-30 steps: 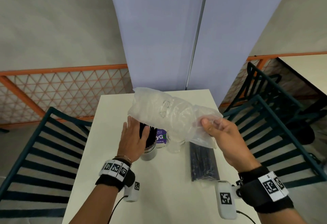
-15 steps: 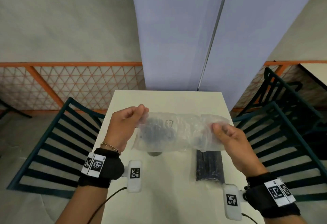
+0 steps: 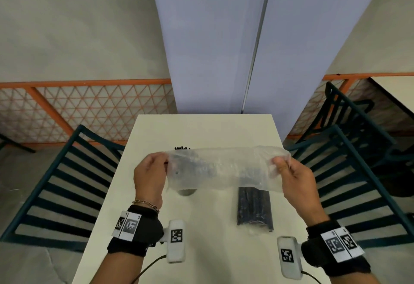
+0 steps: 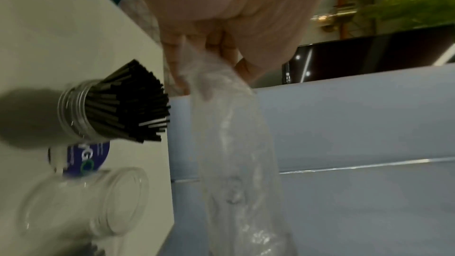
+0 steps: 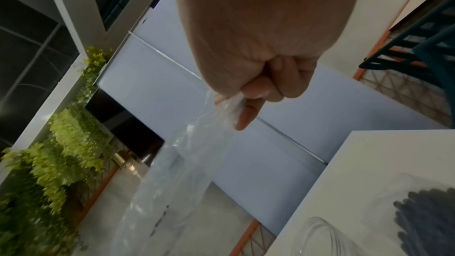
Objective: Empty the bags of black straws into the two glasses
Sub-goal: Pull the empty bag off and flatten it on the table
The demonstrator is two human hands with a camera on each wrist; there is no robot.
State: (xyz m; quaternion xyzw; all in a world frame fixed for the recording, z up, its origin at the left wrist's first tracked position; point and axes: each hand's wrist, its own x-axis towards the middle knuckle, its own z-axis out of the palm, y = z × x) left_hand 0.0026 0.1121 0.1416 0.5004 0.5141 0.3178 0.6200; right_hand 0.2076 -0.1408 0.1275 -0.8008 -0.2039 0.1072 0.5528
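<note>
An empty clear plastic bag (image 3: 224, 168) hangs stretched level above the white table (image 3: 201, 129). My left hand (image 3: 162, 162) pinches its left end and my right hand (image 3: 277, 165) pinches its right end. The left wrist view shows the left hand (image 4: 197, 77) pinching the bag (image 4: 234, 143) above a glass (image 4: 76, 112) packed with black straws (image 4: 133, 102), with an empty glass (image 4: 93, 201) beside it. In the head view the bag hides most of both glasses. A full bag of black straws (image 3: 254, 209) lies flat on the table under my right hand.
Dark green slatted chairs stand at the left (image 3: 62, 185) and right (image 3: 358, 171) of the narrow table. A blue-grey partition (image 3: 224, 48) rises at the far edge. A purple round label (image 4: 86, 157) lies between the glasses. An orange lattice fence (image 3: 78, 109) runs behind.
My left hand left the straws in the glass and took the bag's free end. The bag came down from a raised slant and is now pulled out flat between both hands.
</note>
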